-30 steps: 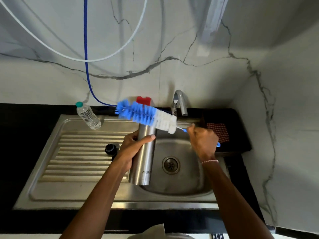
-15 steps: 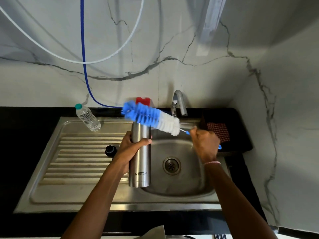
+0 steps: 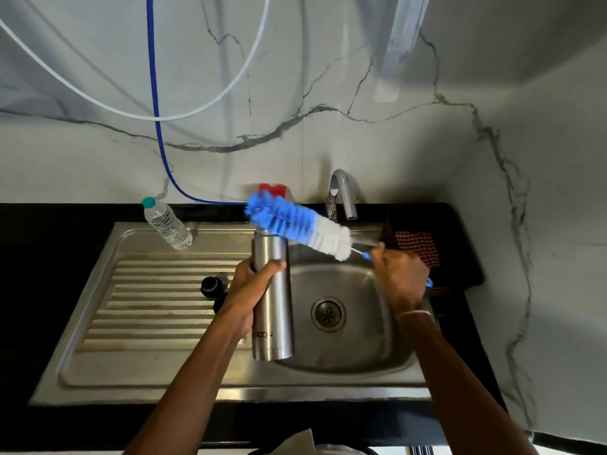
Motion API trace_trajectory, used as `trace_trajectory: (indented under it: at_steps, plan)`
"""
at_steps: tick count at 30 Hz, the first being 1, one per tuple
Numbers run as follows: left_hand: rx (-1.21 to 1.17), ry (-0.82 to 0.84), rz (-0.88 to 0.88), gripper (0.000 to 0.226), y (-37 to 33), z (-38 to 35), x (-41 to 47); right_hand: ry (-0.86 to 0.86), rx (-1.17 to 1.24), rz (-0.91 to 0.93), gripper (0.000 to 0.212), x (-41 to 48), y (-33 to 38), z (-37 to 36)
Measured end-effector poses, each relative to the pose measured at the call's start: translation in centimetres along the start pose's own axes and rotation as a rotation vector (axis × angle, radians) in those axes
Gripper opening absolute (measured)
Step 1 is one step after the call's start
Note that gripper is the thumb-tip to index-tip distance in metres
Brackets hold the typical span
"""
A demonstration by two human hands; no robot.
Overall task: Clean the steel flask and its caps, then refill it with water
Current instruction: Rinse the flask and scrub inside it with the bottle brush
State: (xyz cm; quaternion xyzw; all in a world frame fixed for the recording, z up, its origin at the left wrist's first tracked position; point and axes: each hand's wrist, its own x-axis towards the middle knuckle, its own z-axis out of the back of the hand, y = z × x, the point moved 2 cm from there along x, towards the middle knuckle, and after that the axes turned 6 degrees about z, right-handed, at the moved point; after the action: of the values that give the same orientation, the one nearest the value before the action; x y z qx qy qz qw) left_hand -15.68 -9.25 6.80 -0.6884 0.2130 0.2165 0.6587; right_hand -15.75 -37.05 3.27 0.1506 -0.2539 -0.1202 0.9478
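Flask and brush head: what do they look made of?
Flask: brushed steel by its look, with a dull grey sheen and soft reflections. Brush head: probably synthetic bristles, blue toward the tip and white near the handle; its thin stem looks like wire, though blur leaves that open.

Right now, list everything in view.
steel flask: one, silver, upright at basin's edge
bottle brush: one, blue-white, at flask's mouth
cap: one, black, on drainboard
water bottle: one, clear, green top, sink's back-left corner
tap: one, chrome, behind basin
checked cloth: one, red-white, right of basin
blue hose and white hose: one each, on wall
sink: one, steel, in black counter
left hand: one, grips flask
right hand: one, grips brush handle
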Motion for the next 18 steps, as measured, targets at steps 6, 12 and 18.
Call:
trace_trajectory:
  at_steps: [6,12,18]
  plan:
    - [0.057,0.107,0.001,0.043,-0.1,-0.9,0.9,-0.022,-0.004,0.059,0.051,0.2,2.2,-0.2]
    - [0.086,0.067,-0.012,0.067,-0.3,-0.4,1.2,-0.044,-0.064,0.208,0.044,0.7,2.2,0.6]
    - [0.107,0.049,-0.043,0.049,-0.4,0.4,1.1,-0.035,-0.099,0.076,0.056,-0.2,-0.7,-0.3]
